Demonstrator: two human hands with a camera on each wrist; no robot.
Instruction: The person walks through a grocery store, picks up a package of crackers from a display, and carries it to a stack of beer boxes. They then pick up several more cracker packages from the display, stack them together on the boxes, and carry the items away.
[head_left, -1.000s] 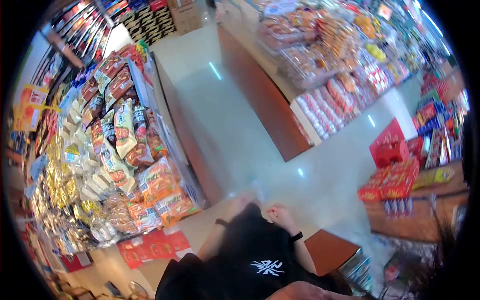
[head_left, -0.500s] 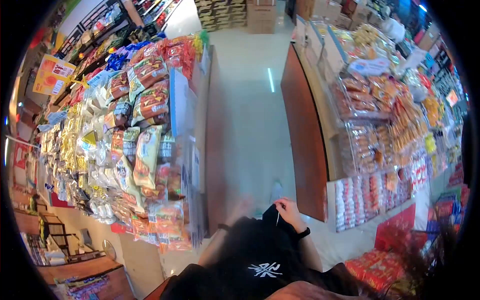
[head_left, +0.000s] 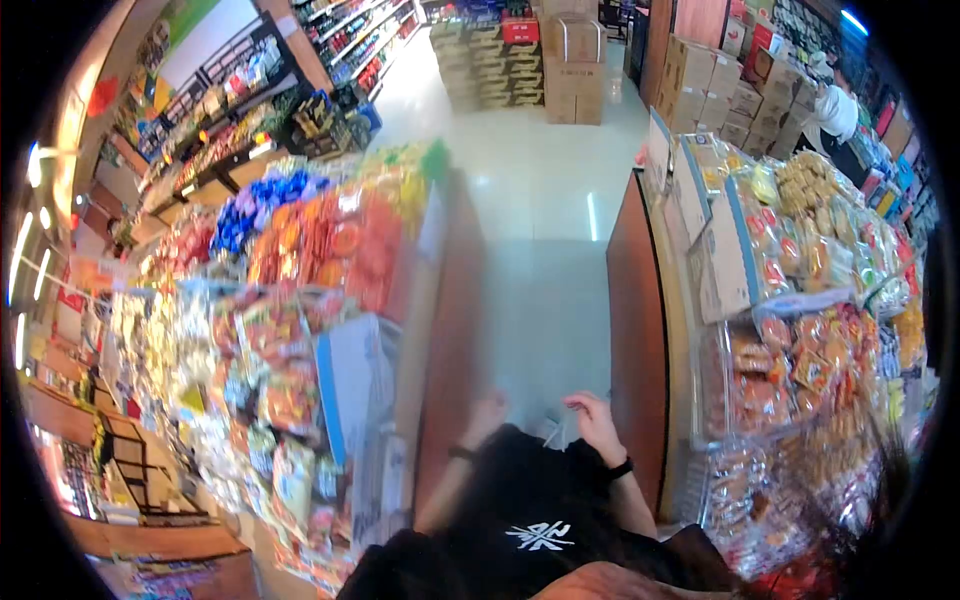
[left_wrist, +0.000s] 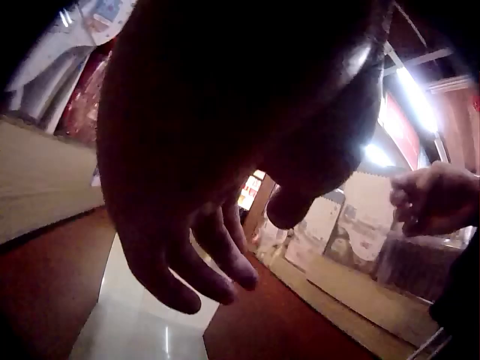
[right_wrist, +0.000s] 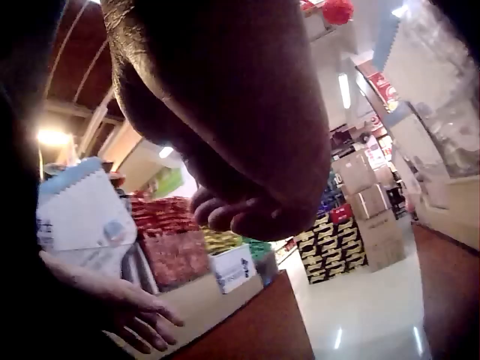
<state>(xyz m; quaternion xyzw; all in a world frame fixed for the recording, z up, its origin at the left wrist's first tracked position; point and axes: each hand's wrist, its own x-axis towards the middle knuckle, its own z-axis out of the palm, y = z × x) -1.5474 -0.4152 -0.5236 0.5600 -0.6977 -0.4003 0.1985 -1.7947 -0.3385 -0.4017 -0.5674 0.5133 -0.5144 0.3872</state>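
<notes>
In the head view my left hand [head_left: 487, 412] is a blur in front of the dark shirt [head_left: 530, 490], near the left display's brown side panel. The left wrist view shows its fingers [left_wrist: 202, 277] hanging loosely bent with nothing in them. My right hand [head_left: 592, 420] is held at waist height on the other side, near the right-hand brown panel [head_left: 637, 330]. Its fingers [right_wrist: 247, 217] curl loosely in the right wrist view, and no object shows in them. Each wrist has a dark band, and both hands are apart from the goods.
Packaged snacks [head_left: 290, 330] are heaped on the left display. Bagged baked goods [head_left: 790, 370] fill the right one. Between them runs a shiny floor aisle [head_left: 545, 290] leading to stacked cartons [head_left: 575, 75]. A person in a white top [head_left: 835, 112] is at the far right.
The view has swung round and advanced into the aisle between the displays. Half a second ago a thin white string hung by the right hand; now none shows there. The left hand stays blurred.
</notes>
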